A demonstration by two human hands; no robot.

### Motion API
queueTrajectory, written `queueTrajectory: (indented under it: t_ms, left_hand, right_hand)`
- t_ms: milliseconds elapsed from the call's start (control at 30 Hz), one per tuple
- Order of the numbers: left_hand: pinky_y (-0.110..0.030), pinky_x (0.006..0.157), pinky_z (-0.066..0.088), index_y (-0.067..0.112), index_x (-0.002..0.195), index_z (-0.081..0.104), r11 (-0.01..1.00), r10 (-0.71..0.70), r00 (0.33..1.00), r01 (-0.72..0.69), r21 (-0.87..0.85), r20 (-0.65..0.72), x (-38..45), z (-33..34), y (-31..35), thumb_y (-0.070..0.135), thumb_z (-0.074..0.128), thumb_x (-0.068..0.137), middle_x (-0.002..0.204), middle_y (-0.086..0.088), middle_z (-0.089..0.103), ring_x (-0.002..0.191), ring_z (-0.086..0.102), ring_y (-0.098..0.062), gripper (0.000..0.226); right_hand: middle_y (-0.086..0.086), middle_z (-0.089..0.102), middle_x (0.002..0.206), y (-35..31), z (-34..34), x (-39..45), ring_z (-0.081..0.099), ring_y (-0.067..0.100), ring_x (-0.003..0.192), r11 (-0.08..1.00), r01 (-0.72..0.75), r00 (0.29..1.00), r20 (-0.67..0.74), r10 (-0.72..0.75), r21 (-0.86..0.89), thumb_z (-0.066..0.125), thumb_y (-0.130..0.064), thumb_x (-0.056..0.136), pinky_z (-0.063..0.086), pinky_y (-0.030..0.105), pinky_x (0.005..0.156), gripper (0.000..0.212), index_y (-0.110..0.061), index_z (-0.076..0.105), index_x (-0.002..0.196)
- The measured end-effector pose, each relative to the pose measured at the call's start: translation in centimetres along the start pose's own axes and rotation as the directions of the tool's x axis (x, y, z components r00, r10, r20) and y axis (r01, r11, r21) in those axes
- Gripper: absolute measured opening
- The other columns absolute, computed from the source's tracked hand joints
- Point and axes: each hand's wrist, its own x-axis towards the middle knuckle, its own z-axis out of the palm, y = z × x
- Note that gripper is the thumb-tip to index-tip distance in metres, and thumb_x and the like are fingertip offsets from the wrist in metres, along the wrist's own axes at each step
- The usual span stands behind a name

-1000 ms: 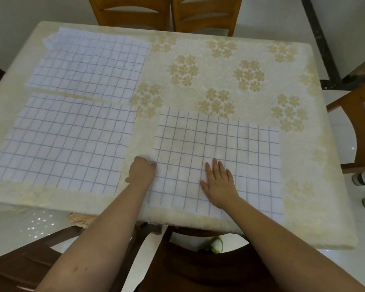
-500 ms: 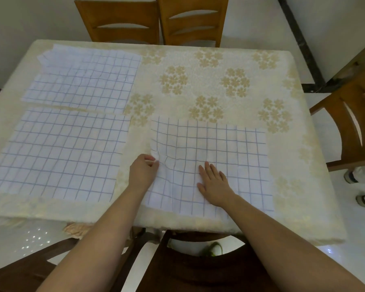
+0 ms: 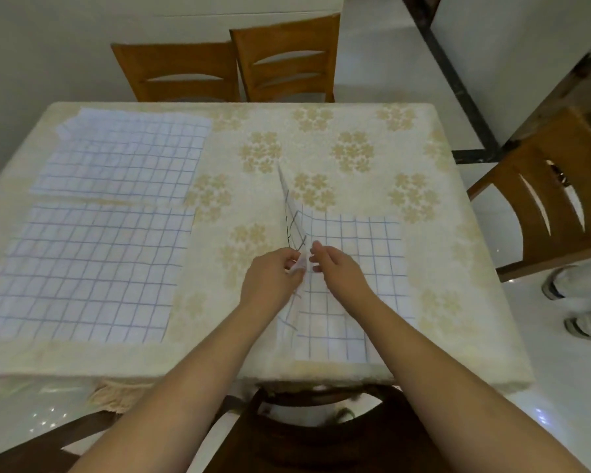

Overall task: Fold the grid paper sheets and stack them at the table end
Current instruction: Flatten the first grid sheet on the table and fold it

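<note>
The left hand point(image 3: 273, 278) pinches the raised left edge of the grid paper sheet point(image 3: 355, 268) at the near right of the table point(image 3: 355, 131); the right hand point(image 3: 335, 268), fingers loosely open, rests on it; light and floppy, it seems best held by its edges; 2 sheets point(image 3: 82, 268) lie flat at left.

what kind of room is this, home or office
Most likely a home dining room: a table with a floral tablecloth, wooden dining chairs round it, and a glossy tiled floor.

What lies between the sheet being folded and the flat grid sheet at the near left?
Only bare floral tablecloth: in the head view nothing sits between the sheet being folded and the near-left sheet.
</note>
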Motion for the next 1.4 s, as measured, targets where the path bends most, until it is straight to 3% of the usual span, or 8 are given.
queueTrajectory:
  t_ms: [100,333,633,733,867,1033,1100,1400]
  left_hand:
    - [-0.034,0.076,0.054,0.021,0.104,0.069,0.996,0.072,0.997,-0.074,0.051,0.039,-0.7,1.7,2.3,0.027,0.059,0.090,0.096,0.004,0.072,0.085,0.066,-0.016,0.018]
    - [-0.030,0.075,0.054,0.025,0.100,0.070,0.985,0.175,0.982,-0.174,-0.023,0.073,-1.4,5.5,5.5,0.034,0.061,0.091,0.094,0.008,0.074,0.082,0.068,-0.010,0.016]
    - [-0.011,0.076,0.046,0.020,0.102,0.067,0.977,0.007,0.999,0.003,-0.215,0.045,-0.3,8.1,3.5,0.028,0.053,0.096,0.096,0.007,0.068,0.086,0.061,-0.006,0.017]
    - [-0.003,0.065,0.037,0.018,0.110,0.065,0.977,-0.094,0.994,0.101,-0.186,0.048,0.7,9.4,1.6,0.025,0.052,0.097,0.103,0.005,0.067,0.086,0.058,-0.005,0.020]
    - [-0.019,0.079,0.038,0.014,0.121,0.061,0.969,-0.198,0.978,0.205,-0.136,0.063,1.9,11.2,-0.6,0.024,0.052,0.097,0.114,-0.002,0.066,0.092,0.057,-0.010,0.028]
    - [-0.022,0.081,0.035,0.005,0.124,0.059,0.935,-0.343,0.939,0.344,-0.089,0.029,3.5,13.2,-2.4,0.020,0.056,0.094,0.114,-0.010,0.064,0.106,0.059,-0.026,0.033]
    - [-0.024,0.079,0.037,0.001,0.118,0.061,0.916,-0.392,0.920,0.391,-0.088,-0.003,4.2,13.6,-2.7,0.017,0.058,0.093,0.106,-0.012,0.064,0.107,0.059,-0.031,0.030]
    - [-0.032,0.086,0.047,0.006,0.109,0.069,0.843,-0.534,0.845,0.530,-0.092,-0.028,7.1,14.0,-3.3,0.027,0.063,0.090,0.115,-0.014,0.066,0.104,0.062,-0.031,0.029]
  right_hand:
    - [0.009,0.072,0.091,-0.9,-2.0,-0.2,0.068,0.020,0.088,1.000,-0.020,1.000,-0.008,0.020,0.009,0.047,-0.065,0.089,0.055,0.042,0.084,0.061,-0.007,0.070,0.089]
    - [0.019,0.068,0.075,1.6,-6.8,0.7,0.067,0.034,0.075,0.948,-0.090,0.987,-0.154,0.044,-0.307,0.056,-0.025,0.085,0.055,0.043,0.069,0.032,0.005,0.064,0.075]
    - [0.017,0.065,0.072,8.0,-12.4,2.1,0.065,0.036,0.072,0.946,-0.251,0.951,-0.232,0.202,-0.205,0.061,-0.021,0.090,0.056,0.042,0.070,0.030,0.005,0.061,0.074]
    - [0.006,0.039,0.057,10.0,-13.0,2.5,0.044,0.025,0.056,0.937,-0.268,0.945,-0.249,0.211,-0.226,0.062,-0.021,0.088,0.031,0.031,0.054,0.040,-0.014,0.035,0.058]
    - [-0.001,0.029,0.055,12.2,-13.3,3.1,0.029,0.017,0.053,0.936,-0.254,0.946,-0.266,0.187,-0.245,0.063,-0.020,0.088,0.019,0.029,0.049,0.046,-0.018,0.029,0.057]
    - [-0.006,0.056,0.080,14.6,-12.7,4.1,0.050,0.017,0.079,0.924,-0.342,0.913,-0.294,0.284,-0.171,0.065,-0.026,0.090,0.038,0.024,0.064,0.008,-0.018,0.061,0.090]
    - [-0.004,0.060,0.092,15.4,-12.3,4.1,0.054,0.015,0.084,0.909,-0.395,0.883,-0.327,0.337,-0.132,0.065,-0.026,0.090,0.040,0.024,0.072,0.021,-0.015,0.062,0.108]
    - [-0.001,0.063,0.092,15.7,-11.6,4.8,0.058,0.017,0.078,0.901,-0.416,0.859,-0.380,0.344,-0.124,0.069,-0.028,0.088,0.036,0.024,0.052,0.024,-0.014,0.059,0.105]
